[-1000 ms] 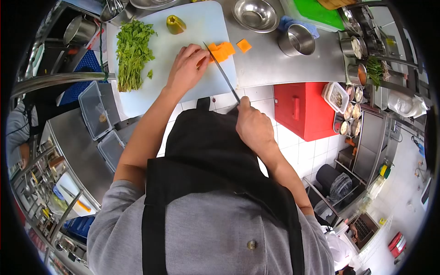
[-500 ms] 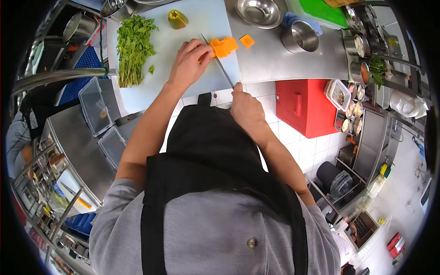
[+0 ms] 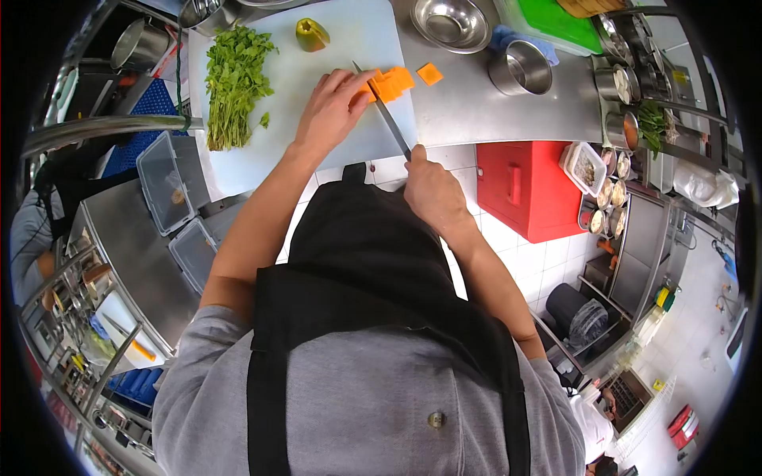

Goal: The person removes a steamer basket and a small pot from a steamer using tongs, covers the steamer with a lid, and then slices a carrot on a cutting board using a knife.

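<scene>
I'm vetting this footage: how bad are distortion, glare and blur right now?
Head view: strong fisheye, black corners, bowed rail; head view: glints in the bowl, floor nearly washed out; head view: knife fairly sharp, clutter at far left softer.

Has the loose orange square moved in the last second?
No, the orange square sits on the steel counter, just right of the cutting board, as before.

My right hand (image 3: pixel 435 190) now has the knife (image 3: pixel 390 123) farther over the cutting board (image 3: pixel 349 28); my left hand (image 3: pixel 330 111) reaches farther across it.
</scene>
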